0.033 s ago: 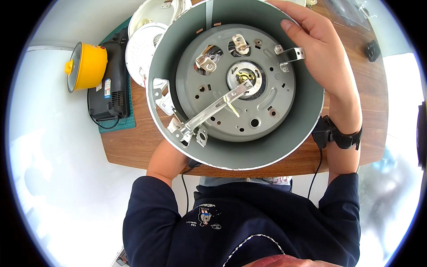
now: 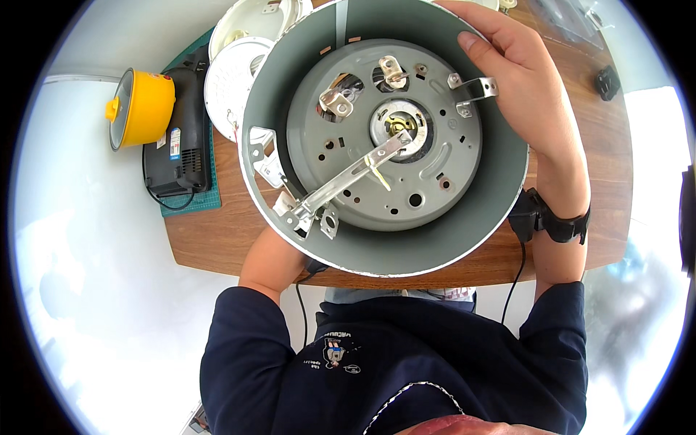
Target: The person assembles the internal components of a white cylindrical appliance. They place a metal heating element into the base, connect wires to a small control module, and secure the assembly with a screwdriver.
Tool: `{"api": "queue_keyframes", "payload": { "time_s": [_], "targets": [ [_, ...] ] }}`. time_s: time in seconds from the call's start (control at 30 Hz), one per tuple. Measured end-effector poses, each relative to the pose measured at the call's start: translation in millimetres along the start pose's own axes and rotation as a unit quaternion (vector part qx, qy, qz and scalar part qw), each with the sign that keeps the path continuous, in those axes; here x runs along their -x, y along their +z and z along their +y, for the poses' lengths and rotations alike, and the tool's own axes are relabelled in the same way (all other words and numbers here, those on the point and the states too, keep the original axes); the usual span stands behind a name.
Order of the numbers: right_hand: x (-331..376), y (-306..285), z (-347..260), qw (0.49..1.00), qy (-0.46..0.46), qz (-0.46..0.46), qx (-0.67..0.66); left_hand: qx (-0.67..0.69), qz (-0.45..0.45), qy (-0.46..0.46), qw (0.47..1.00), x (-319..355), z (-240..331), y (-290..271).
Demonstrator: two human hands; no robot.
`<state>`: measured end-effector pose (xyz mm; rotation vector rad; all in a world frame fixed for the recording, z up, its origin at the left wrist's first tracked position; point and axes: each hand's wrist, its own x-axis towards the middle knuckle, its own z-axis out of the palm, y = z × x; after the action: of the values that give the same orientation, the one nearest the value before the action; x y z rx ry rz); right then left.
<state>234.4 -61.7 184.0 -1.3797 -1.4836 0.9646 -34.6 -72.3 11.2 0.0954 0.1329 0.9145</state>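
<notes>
A round metal rice cooker body [image 2: 384,250] is held up over the table, its open side facing me. Inside is a grey base plate [image 2: 384,199] with holes and small metal brackets. A slim metal lever [image 2: 351,174] runs from the lower-left wall to the round centre part [image 2: 401,125]; a pale yellow wire end sticks out beside it. My right hand [image 2: 515,72] is closed round the upper-right rim, thumb inside, near a bent metal bracket [image 2: 475,90]. My left forearm [image 2: 268,264] goes under the lower-left side of the body, which hides my left hand and its fingers.
White round cooker parts [image 2: 235,80] lie behind the body at the left. Further left, a yellow pot [image 2: 148,109] sits on a black device [image 2: 185,163] on a green mat [image 2: 210,199]. A small black object [image 2: 607,83] and a clear plastic container [image 2: 569,18] are at the right.
</notes>
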Motion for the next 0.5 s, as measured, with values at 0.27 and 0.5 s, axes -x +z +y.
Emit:
{"api": "queue_keyframes", "payload": {
  "time_s": [0.27, 0.5],
  "targets": [
    [3.3, 4.1, -11.7, 0.999, -0.002, 0.010, 0.036, -0.001, 0.002, 0.000, 1.000, -4.2, -0.9, -1.0],
    [-5.7, -4.4, 12.4, 0.998, -0.037, -0.030, -0.028, -0.005, 0.000, -0.005, 1.000, -5.1, -3.4, 2.5]
  ]
}}
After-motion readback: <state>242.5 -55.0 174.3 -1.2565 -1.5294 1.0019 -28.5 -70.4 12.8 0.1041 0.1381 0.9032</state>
